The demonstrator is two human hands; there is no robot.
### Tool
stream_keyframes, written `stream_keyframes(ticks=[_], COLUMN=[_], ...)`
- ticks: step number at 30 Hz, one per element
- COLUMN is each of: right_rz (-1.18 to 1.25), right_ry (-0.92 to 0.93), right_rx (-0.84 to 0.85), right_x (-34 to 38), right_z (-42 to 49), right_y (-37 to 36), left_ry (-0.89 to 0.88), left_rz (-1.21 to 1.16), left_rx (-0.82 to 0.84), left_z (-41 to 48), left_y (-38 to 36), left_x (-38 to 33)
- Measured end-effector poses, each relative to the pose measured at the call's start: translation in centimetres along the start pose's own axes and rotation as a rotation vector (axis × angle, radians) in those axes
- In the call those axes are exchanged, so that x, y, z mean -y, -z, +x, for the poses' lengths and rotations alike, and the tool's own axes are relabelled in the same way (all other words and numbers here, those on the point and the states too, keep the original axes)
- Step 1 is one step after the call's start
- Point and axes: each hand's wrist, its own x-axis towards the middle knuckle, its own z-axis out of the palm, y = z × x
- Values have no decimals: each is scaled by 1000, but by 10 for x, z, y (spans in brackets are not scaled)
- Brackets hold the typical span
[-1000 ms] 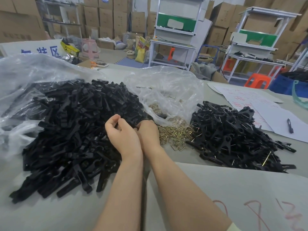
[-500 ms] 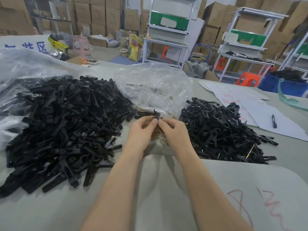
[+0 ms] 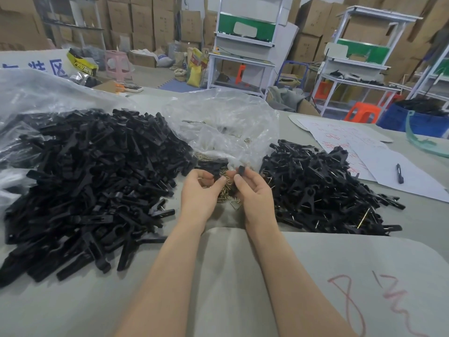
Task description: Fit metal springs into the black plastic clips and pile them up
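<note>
My two hands meet over the middle of the desk (image 3: 73,312), just above the little heap of metal springs (image 3: 224,190). My right hand (image 3: 255,193) has its fingers (image 3: 239,183) curled shut on a small black plastic clip (image 3: 241,170), whose blunt end pokes up above my thumb. My left hand (image 3: 200,193) is curled too, thumb and forefinger pinched close together near a dark piece at its fingertips, but I cannot tell whether it grips a clip half, a spring or nothing, since that spot is small and blurred. The two hands sit just beside each other, not quite touching.

The springs lie brass-coloured on the grey desk between my wrists and spill back under the mouth of a crumpled clear plastic bag (image 3: 223,122), which stands behind my hands. To my left spreads the big pile of loose black clip halves (image 3: 92,181), partly lying on another clear plastic sheet at the far left. To my right lies the smaller pile of assembled clips (image 3: 323,188), with bright spring wires showing here and there among the black.

Beyond that pile, white sheets of paper (image 3: 393,171) with red writing lie flat, and a dark pen (image 3: 399,173) rests on them. A grey sheet with red marks covers the desk nearest me, under my forearms
</note>
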Motion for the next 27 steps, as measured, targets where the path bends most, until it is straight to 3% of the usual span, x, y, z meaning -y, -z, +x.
stream_keyframes(ticks=[8,19,27], right_rz=[209,-256,-155], right_ry=[-76,137,87], right_rx=[-15,6,35], right_x=[4,4,6], right_z=[-2,-5,-4], right_y=[0,0,-3], left_ry=[-66,102,173], left_rz=[23,-188,-324], left_rx=[39,95,70], left_z=[-1,7,10], left_y=[-2,-4,-1], left_x=[0,6,8])
